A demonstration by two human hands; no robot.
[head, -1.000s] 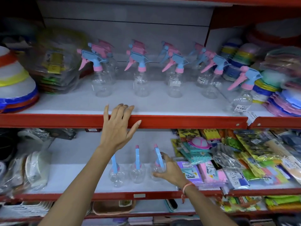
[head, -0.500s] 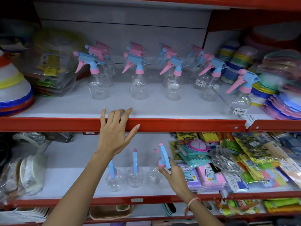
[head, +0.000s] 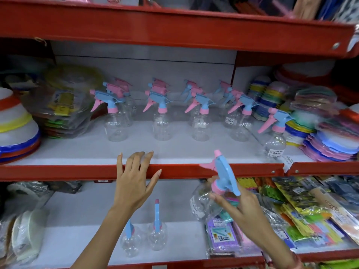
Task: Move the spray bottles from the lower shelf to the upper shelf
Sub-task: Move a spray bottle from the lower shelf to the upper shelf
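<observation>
My right hand grips a clear spray bottle with a blue and pink trigger head, lifted in front of the red lip of the upper shelf. My left hand rests on that lip with fingers spread, holding nothing. Two more clear spray bottles stand on the lower shelf, one partly behind my left forearm. Several matching spray bottles stand in rows on the upper shelf, and one stands apart near its right front.
Stacked coloured plastic lids fill the upper shelf's right end; bagged goods and striped bowls fill its left. Packets of coloured items crowd the lower shelf's right half. Another red shelf hangs overhead.
My right hand has lifted the spray bottle off the lower shelf up to the level of the upper shelf's lip. The left hand has stayed on the lip.
</observation>
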